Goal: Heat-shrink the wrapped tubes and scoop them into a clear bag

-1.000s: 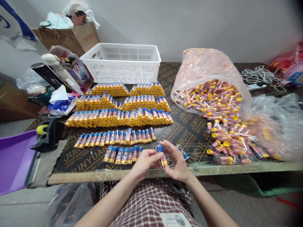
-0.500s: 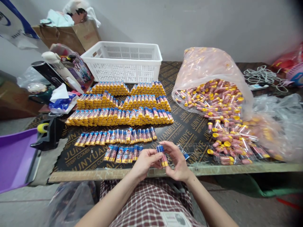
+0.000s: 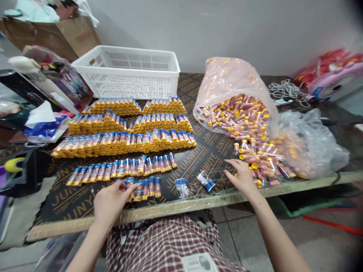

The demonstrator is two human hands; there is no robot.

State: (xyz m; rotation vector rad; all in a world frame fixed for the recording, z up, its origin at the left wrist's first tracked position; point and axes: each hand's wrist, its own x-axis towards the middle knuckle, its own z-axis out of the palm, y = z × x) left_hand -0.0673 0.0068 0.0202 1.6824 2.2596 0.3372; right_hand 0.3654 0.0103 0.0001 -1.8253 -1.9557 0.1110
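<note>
Blue-labelled yellow-capped tubes [image 3: 141,187]: front row, near tabletop [image 3: 198,149] edge. My left hand [image 3: 109,202], fingers touching row's left end, grasping nothing. Right hand [image 3: 241,177] spread, released, beside unlabelled yellow-capped tubes [image 3: 262,166]. I'd keep row ends flush.

My counter [image 3: 215,151] is black-brown with gold lettering printed all over it. The finished tubes [image 3: 127,138] in rows have blue wrappers and yellow caps, while the loose tubes [image 3: 255,151] spilling from the pinkish see-through bag [image 3: 235,75] are red-pink with yellow caps. The basket [image 3: 127,71] at the back is plain white with a holey grid pattern. My lap [image 3: 170,241] is red-and-white check. Clear crinkly plastic [image 3: 314,143] sits on the right.
</note>
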